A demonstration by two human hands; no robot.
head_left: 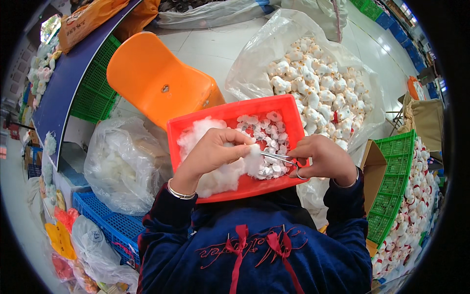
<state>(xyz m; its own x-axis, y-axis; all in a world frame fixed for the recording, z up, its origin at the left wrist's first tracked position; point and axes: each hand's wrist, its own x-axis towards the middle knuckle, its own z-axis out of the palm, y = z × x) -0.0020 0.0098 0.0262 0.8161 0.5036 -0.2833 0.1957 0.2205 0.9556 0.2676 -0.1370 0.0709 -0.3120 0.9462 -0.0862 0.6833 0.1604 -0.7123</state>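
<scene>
My left hand (221,148) pinches a small white fluffy piece (253,156) between thumb and fingertips, above the middle of a red plastic tray (183,123). With its fingers in the loops, my right hand (325,158) holds slim silver scissor-handled forceps (277,157). Their tips reach the white piece, and whether they are inside it is hidden. White fibre stuffing (215,182) fills the tray's left part, partly under my left hand. Several small flat white and grey pieces (274,169) lie loose in its right part.
A clear bag of small white plush pieces (318,93) stands beyond the tray's right side. An orange chair (159,88) is at the far left. Nearer are a bag of stuffing (122,164) and a blue crate (105,210). A green crate (391,191) stands at the right.
</scene>
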